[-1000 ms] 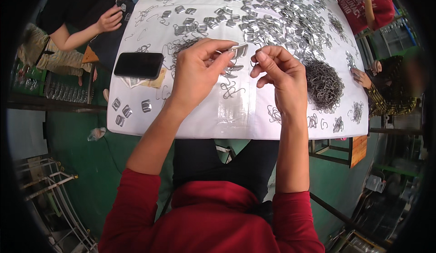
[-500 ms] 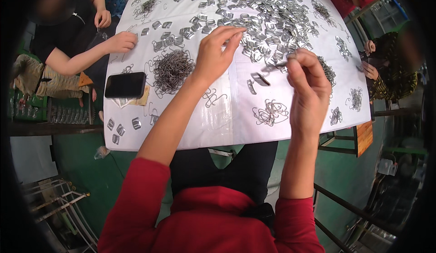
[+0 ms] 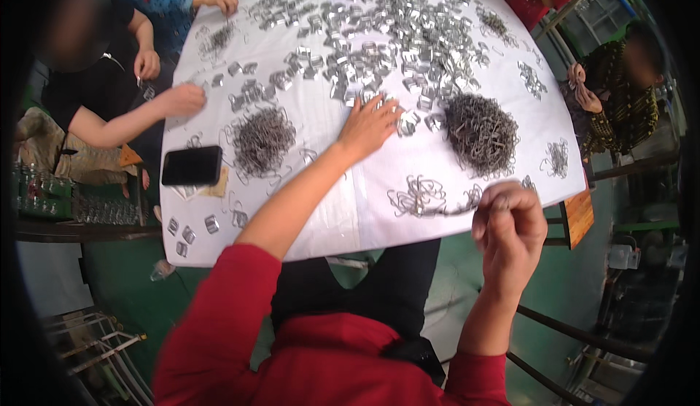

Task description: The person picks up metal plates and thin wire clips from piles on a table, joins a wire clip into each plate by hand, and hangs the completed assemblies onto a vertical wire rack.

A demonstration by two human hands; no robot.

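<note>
My left hand (image 3: 370,126) lies palm down at the near edge of a heap of flat silver metal buckles (image 3: 364,48), its fingers spread and touching some of them. Just beyond its fingertips is a loose buckle (image 3: 408,123). My right hand (image 3: 510,223) is raised at the table's near edge, thumb and fingers pinched together. A thin dark wire piece (image 3: 458,210), blurred, sticks out leftward from the pinch; its exact shape cannot be made out. Behind it sit a dense pile of bent wire hooks (image 3: 481,134) and a looser cluster of hooks (image 3: 415,193).
A black phone (image 3: 192,166) rests on some papers at the left, near a second hook pile (image 3: 264,142) and several loose buckles (image 3: 189,234). Co-workers sit around the white-covered table (image 3: 321,223), one person's hand (image 3: 186,99) resting on its left side.
My left hand has come nearer and flattened onto the buckles. My right hand has drawn down toward me, still pinched, uncovering the dense hook pile. The whole view has shifted slightly.
</note>
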